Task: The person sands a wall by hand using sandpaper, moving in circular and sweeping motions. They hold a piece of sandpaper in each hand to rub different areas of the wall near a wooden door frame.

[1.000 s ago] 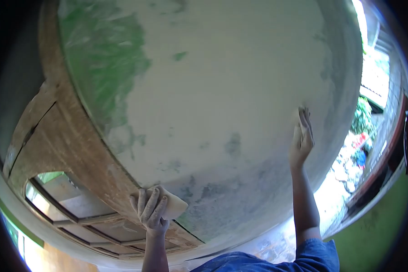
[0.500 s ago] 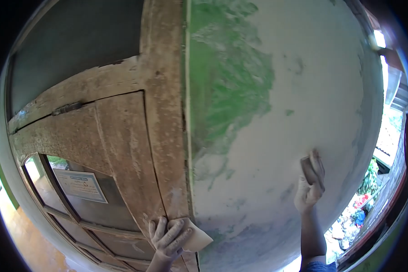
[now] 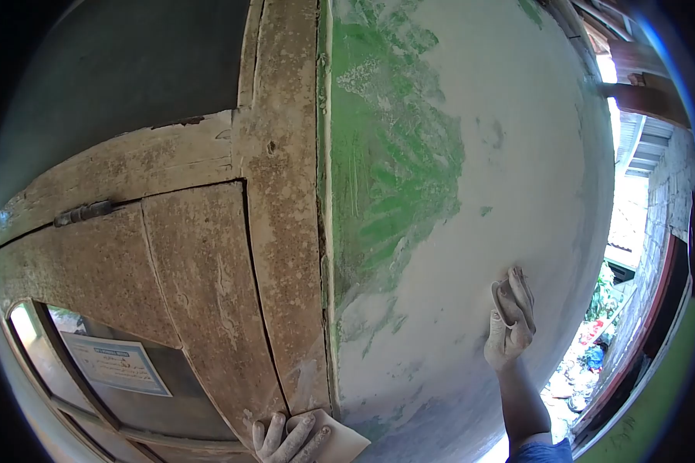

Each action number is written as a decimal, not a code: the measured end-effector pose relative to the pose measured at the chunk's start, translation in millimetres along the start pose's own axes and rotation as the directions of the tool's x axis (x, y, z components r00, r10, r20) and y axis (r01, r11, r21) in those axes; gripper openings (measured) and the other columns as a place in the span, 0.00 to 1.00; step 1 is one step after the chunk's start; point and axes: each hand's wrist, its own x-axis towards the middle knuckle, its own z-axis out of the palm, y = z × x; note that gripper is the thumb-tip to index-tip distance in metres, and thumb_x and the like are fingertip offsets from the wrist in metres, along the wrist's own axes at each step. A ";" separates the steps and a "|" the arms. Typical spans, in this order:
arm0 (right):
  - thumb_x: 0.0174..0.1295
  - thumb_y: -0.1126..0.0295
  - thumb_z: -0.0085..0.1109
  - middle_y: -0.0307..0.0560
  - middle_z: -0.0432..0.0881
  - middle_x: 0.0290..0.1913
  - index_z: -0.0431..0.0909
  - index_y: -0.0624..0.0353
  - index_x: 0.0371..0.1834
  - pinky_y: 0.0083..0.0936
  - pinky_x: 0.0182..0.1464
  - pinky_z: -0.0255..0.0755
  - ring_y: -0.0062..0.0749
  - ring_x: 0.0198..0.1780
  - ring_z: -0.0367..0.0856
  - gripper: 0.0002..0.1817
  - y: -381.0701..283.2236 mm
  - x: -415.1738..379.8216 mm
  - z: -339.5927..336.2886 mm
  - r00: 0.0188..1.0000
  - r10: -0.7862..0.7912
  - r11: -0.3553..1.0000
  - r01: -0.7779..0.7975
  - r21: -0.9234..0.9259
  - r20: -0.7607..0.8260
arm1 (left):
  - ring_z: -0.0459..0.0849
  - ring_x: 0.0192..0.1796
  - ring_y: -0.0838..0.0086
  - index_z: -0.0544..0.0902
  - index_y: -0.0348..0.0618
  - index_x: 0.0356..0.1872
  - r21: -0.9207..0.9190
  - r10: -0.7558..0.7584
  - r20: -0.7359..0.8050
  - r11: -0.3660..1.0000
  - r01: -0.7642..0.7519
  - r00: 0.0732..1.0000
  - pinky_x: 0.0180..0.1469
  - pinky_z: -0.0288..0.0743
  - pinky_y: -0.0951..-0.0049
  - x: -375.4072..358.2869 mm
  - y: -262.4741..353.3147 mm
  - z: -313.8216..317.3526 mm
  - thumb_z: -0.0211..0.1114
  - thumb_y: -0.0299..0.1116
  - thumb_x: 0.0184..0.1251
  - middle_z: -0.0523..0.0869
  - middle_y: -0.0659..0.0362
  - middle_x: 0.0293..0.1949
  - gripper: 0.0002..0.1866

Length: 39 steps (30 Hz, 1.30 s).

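My right hand (image 3: 510,339), dusted white, is closed around a folded grey-brown piece of sandpaper (image 3: 506,302). It presses flat on the wall (image 3: 455,309), which is pale with patches of green paint. At the bottom edge, my left hand (image 3: 289,444) rests on the lower part of the worn wooden door frame (image 3: 286,193). Its whitened fingers are bent over a cream-coloured sheet (image 3: 344,438), whose corner sticks out to the right across the joint between frame and wall. The frame's lower edge cuts off part of this hand.
On the left is a wooden shutter with a hinge (image 3: 85,213), glass panes and a printed paper notice (image 3: 120,363). Dark glass (image 3: 131,69) fills the upper left. Beyond the wall's right edge are a wooden beam (image 3: 645,100), plants and a bright heap of mixed items (image 3: 583,378).
The view has shifted, so door and left hand sit lower in the picture. My right hand has slid slightly left along the wall with the sandpaper. My left hand keeps its place.
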 end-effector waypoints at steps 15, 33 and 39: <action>0.64 0.73 0.55 0.65 0.78 0.52 0.78 0.67 0.42 0.47 0.59 0.71 0.56 0.57 0.76 0.08 5.6 11.9 -0.4 0.997 -0.045 0.998 0.049 0.049 -0.066 | 0.75 0.60 0.48 0.85 0.56 0.47 0.023 -0.017 0.001 1.000 0.017 1.000 0.67 0.54 0.45 -2.4 0.6 1.3 0.51 0.49 0.67 0.83 0.56 0.53 0.19; 0.66 0.73 0.52 0.47 0.76 0.60 0.79 0.60 0.49 0.31 0.63 0.69 0.38 0.65 0.70 0.11 18.1 218.0 54.7 0.984 -0.180 0.983 0.180 0.040 -0.012 | 0.76 0.59 0.47 0.86 0.54 0.46 0.028 -0.007 -0.015 1.000 0.007 1.000 0.65 0.57 0.44 -0.4 1.5 0.2 0.50 0.48 0.68 0.83 0.56 0.53 0.19; 0.66 0.66 0.53 0.48 0.74 0.61 0.78 0.53 0.52 0.26 0.48 0.80 0.34 0.52 0.81 0.14 28.4 255.3 39.1 0.957 0.261 0.965 -0.257 -0.048 0.125 | 0.75 0.59 0.46 0.86 0.54 0.46 0.020 -0.014 -0.021 1.000 0.014 1.000 0.66 0.55 0.43 -0.1 2.6 0.6 0.54 0.47 0.66 0.83 0.55 0.52 0.17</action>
